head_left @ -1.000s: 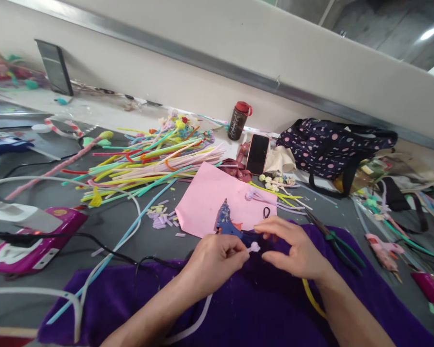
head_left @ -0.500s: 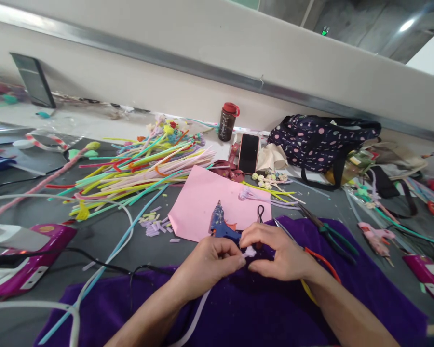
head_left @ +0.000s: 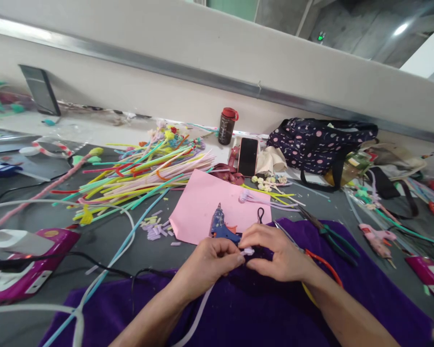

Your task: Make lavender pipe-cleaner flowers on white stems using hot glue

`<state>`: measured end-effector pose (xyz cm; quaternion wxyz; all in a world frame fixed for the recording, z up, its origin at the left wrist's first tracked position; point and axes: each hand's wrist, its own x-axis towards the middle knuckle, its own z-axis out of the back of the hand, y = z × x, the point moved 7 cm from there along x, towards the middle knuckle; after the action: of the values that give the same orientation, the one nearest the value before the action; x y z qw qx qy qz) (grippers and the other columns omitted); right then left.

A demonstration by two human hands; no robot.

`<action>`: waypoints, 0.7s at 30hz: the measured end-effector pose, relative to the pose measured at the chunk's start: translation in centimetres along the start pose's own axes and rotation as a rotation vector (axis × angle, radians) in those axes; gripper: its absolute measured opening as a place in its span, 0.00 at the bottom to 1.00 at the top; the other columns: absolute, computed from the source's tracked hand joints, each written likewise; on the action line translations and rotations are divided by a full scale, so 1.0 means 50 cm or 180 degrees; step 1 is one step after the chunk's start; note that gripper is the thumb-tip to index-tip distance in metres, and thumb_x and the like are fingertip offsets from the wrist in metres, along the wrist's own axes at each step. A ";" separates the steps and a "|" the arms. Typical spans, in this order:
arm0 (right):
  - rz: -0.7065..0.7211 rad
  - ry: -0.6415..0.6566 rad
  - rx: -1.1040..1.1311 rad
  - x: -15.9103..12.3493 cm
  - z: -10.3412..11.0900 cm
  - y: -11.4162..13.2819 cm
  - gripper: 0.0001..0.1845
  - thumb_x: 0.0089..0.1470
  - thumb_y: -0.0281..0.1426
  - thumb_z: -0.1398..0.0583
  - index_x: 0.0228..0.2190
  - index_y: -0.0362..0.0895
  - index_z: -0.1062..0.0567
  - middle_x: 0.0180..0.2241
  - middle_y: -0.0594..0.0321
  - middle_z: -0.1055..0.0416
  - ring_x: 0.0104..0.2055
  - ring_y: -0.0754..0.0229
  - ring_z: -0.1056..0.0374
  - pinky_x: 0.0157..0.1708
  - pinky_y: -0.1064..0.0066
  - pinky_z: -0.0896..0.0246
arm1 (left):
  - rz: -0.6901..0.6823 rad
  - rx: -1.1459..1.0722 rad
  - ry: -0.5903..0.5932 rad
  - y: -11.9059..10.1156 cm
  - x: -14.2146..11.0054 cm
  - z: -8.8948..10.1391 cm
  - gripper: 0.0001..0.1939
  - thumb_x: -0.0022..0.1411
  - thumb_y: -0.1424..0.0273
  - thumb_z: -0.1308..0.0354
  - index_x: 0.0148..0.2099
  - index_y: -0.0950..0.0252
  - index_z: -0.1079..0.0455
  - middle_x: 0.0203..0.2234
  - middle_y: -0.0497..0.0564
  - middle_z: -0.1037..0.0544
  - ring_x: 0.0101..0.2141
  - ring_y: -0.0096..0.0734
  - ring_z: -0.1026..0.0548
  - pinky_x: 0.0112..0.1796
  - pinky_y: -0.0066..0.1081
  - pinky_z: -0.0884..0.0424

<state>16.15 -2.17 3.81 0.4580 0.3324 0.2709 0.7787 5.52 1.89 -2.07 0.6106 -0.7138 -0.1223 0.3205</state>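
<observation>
Between the thumb and fingertips of my left hand [head_left: 217,260] is a small pale lilac pipe-cleaner flower [head_left: 249,251], its head poking out to the right. My right hand [head_left: 278,253] curves around the flower's far side, thumb and fingers apart, close to it; contact is hard to make out. Just beyond both hands, a blue hot glue gun [head_left: 222,226] rests with its nozzle pointing away, on a pink sheet [head_left: 198,202]. Purple cloth [head_left: 256,308] lies beneath my hands and forearms.
Short lilac cut pieces [head_left: 157,229] lie left of the sheet, with a heap of coloured pipe cleaners [head_left: 141,178] behind. Green-handled pliers [head_left: 338,241] are at right. A magenta power strip [head_left: 58,241] and cables cross the left side. A bottle [head_left: 227,126], phone [head_left: 248,156] and bag [head_left: 318,144] stand behind.
The flower has turned slightly in my left fingertips and sits a little lower and closer to them. My right hand has barely moved; the camera view has shifted slightly.
</observation>
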 end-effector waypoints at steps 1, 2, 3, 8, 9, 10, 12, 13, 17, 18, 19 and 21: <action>-0.0022 0.0006 0.0016 -0.001 0.000 0.000 0.17 0.45 0.24 0.38 0.41 0.44 0.29 0.38 0.58 0.30 0.42 0.58 0.34 0.43 0.66 0.40 | -0.0018 0.0027 -0.0018 0.000 0.000 0.001 0.12 0.53 0.63 0.43 0.25 0.68 0.32 0.14 0.41 0.40 0.18 0.19 0.46 0.21 0.25 0.54; -0.0074 0.0011 0.0035 -0.002 0.000 -0.002 0.19 0.45 0.24 0.38 0.42 0.45 0.29 0.39 0.59 0.30 0.41 0.59 0.34 0.43 0.66 0.40 | -0.0052 0.0074 -0.0057 -0.002 0.000 0.002 0.12 0.53 0.64 0.43 0.25 0.68 0.32 0.14 0.41 0.40 0.18 0.19 0.46 0.21 0.25 0.53; -0.0152 0.0002 0.0060 -0.003 0.001 -0.005 0.23 0.44 0.24 0.38 0.45 0.45 0.31 0.39 0.59 0.30 0.41 0.59 0.34 0.42 0.67 0.40 | -0.0106 0.0139 -0.0129 -0.005 -0.001 0.004 0.12 0.53 0.64 0.43 0.25 0.68 0.31 0.15 0.42 0.39 0.18 0.19 0.46 0.21 0.25 0.53; -0.0586 -0.0388 0.0665 -0.013 0.010 -0.031 0.34 0.44 0.27 0.37 0.53 0.48 0.40 0.44 0.60 0.32 0.37 0.60 0.35 0.34 0.70 0.39 | -0.0644 0.0155 -0.0770 -0.034 -0.011 0.026 0.08 0.53 0.67 0.42 0.29 0.68 0.28 0.21 0.47 0.30 0.24 0.23 0.37 0.26 0.24 0.43; -0.0676 -0.0484 0.0899 -0.012 0.009 -0.037 0.31 0.46 0.27 0.37 0.52 0.48 0.38 0.42 0.61 0.32 0.36 0.62 0.35 0.33 0.71 0.39 | -0.0746 0.0039 -0.0864 -0.038 -0.013 0.030 0.07 0.52 0.68 0.41 0.29 0.68 0.28 0.22 0.47 0.29 0.25 0.24 0.36 0.27 0.24 0.42; -0.0785 -0.0563 0.1147 -0.010 0.006 -0.042 0.26 0.47 0.28 0.38 0.49 0.48 0.36 0.40 0.62 0.31 0.34 0.63 0.35 0.31 0.72 0.40 | -0.0815 -0.0097 -0.0925 -0.039 -0.016 0.033 0.07 0.50 0.68 0.40 0.28 0.68 0.29 0.22 0.47 0.29 0.24 0.23 0.36 0.26 0.24 0.41; -0.1000 -0.0688 0.1617 -0.001 -0.005 -0.049 0.19 0.49 0.28 0.38 0.44 0.47 0.33 0.36 0.64 0.32 0.31 0.65 0.37 0.30 0.74 0.41 | -0.0830 -0.0344 -0.1009 -0.036 -0.019 0.039 0.07 0.50 0.68 0.39 0.27 0.67 0.31 0.18 0.43 0.33 0.18 0.19 0.39 0.21 0.22 0.44; -0.1081 -0.0710 0.1814 0.005 -0.013 -0.049 0.16 0.49 0.28 0.38 0.42 0.47 0.32 0.35 0.65 0.32 0.30 0.66 0.38 0.29 0.74 0.42 | -0.0791 -0.0450 -0.1021 -0.033 -0.020 0.041 0.08 0.50 0.67 0.39 0.27 0.67 0.31 0.16 0.42 0.36 0.15 0.18 0.42 0.18 0.22 0.47; -0.1133 -0.0603 0.2135 0.039 -0.038 -0.028 0.12 0.48 0.31 0.37 0.37 0.45 0.31 0.31 0.66 0.32 0.28 0.68 0.41 0.27 0.76 0.45 | -0.0843 -0.0658 -0.1228 -0.036 -0.029 0.058 0.09 0.50 0.66 0.39 0.26 0.66 0.33 0.13 0.40 0.40 0.13 0.17 0.44 0.16 0.22 0.49; -0.1099 -0.0605 0.2088 0.046 -0.038 -0.021 0.12 0.48 0.31 0.37 0.36 0.45 0.31 0.31 0.66 0.33 0.27 0.68 0.41 0.26 0.76 0.46 | -0.0923 -0.0677 -0.1304 -0.041 -0.034 0.063 0.09 0.49 0.67 0.38 0.25 0.66 0.33 0.14 0.41 0.38 0.15 0.17 0.43 0.17 0.22 0.48; -0.1053 -0.0617 0.1994 0.053 -0.035 -0.015 0.12 0.48 0.32 0.37 0.36 0.44 0.31 0.30 0.67 0.34 0.27 0.68 0.42 0.26 0.76 0.46 | -0.1016 -0.0672 -0.1377 -0.048 -0.038 0.067 0.09 0.48 0.68 0.38 0.25 0.67 0.33 0.15 0.42 0.36 0.16 0.18 0.42 0.19 0.22 0.46; -0.0960 -0.0636 0.1734 0.063 -0.025 -0.003 0.13 0.48 0.33 0.37 0.38 0.44 0.30 0.31 0.66 0.34 0.26 0.68 0.42 0.26 0.75 0.46 | -0.1193 -0.0579 -0.1509 -0.063 -0.047 0.074 0.08 0.47 0.70 0.37 0.23 0.67 0.33 0.18 0.43 0.34 0.19 0.19 0.40 0.22 0.22 0.44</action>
<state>14.11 0.58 3.77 0.4868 0.4736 0.4691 0.5645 2.15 4.18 1.46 0.5471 -0.6359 -0.4188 0.3477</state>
